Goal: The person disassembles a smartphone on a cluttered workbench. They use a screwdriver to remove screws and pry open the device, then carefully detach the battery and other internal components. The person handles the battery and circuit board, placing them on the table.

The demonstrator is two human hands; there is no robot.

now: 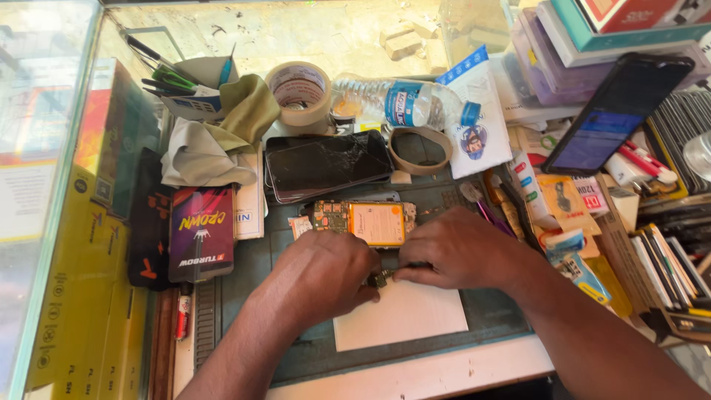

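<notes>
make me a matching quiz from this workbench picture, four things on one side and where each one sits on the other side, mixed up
Things:
1. tape roll
2. cracked phone
3. white sheet
4. opened phone

Places:
A. just beyond both hands
B. under the left hand and right hand
C. back of the bench, left of the water bottle
D. in front of the tape roll, right of the grey cloth

Pairs: 1-C, 2-D, 3-B, 4-A
</notes>
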